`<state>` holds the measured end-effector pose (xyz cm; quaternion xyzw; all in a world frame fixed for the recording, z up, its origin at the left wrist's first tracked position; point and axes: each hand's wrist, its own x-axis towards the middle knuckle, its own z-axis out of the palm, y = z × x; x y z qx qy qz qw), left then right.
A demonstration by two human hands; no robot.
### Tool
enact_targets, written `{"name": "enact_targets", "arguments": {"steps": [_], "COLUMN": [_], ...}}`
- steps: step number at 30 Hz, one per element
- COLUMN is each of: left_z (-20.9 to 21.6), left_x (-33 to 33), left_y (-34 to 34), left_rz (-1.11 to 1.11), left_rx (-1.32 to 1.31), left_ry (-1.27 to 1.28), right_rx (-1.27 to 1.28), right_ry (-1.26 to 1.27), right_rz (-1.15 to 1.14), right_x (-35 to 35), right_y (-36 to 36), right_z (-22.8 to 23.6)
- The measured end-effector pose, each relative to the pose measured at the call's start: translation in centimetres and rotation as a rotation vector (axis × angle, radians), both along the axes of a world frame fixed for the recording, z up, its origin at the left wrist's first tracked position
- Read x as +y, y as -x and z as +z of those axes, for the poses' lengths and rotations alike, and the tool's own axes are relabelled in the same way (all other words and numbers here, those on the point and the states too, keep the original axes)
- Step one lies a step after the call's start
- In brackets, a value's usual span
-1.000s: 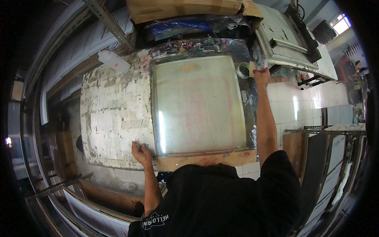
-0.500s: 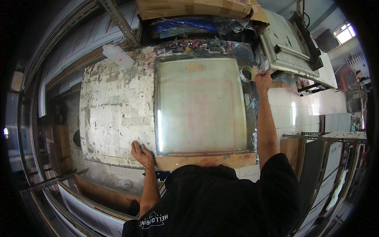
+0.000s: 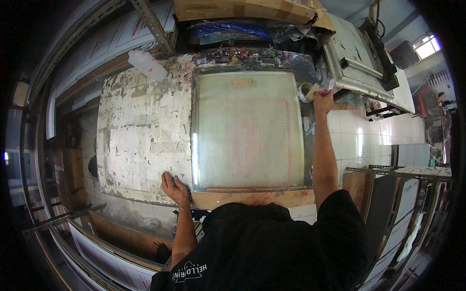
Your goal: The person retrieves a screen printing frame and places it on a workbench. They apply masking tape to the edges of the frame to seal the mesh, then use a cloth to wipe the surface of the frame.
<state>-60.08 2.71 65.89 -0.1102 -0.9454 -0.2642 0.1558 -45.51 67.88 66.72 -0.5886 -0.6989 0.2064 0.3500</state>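
Observation:
A framed printing screen (image 3: 242, 131) with pale greenish mesh, faint pink marks and a red checkered strip lies on the worktable. My left hand (image 3: 175, 190) rests on the white, paint-scuffed left part of the table (image 3: 141, 121), fingers stretched out and holding nothing. Beyond the screen's right edge, my right hand (image 3: 324, 101) is closed, seemingly on a small tan flat piece (image 3: 314, 91); its exact kind is unclear. Just left of those fingers stands a small round container (image 3: 305, 92) with a whitish rim. Crumpled clear plastic (image 3: 324, 75) lies just beyond the hand.
A white plastic bottle (image 3: 148, 65) with pink spots lies at the far left. Dried paint crusts the table's back edge. Behind it are a cardboard box (image 3: 247, 10) and blue plastic (image 3: 233, 31). A pale press-like table (image 3: 357, 53) stands right; racks (image 3: 403, 203) flank me.
My right hand and the tan piece have shifted slightly nearer the round container. My left hand stays in place. The whole view has shifted a little.

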Motion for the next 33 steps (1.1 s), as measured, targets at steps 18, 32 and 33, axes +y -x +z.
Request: {"name": "enact_targets", "arguments": {"steps": [18,32,33], "left_z": [0.2,0.4,0.3], "left_x": [0.1,1.1,1.4], "left_y": [0.0,0.3,0.4], "left_rz": [0.003,-0.012,-0.013], "left_rx": [0.015,0.010,0.001], "left_ry": [0.024,-0.001,-0.007], "right_rx": [-0.068,-0.121,-0.162], "right_ry": [-0.067,-0.435,-0.490], "right_rz": [-0.029,0.216,0.219], "right_x": [-7.2,4.6,5.2], "right_y": [2.5,6.1,6.1], "right_z": [5.4,2.0,1.9]}}
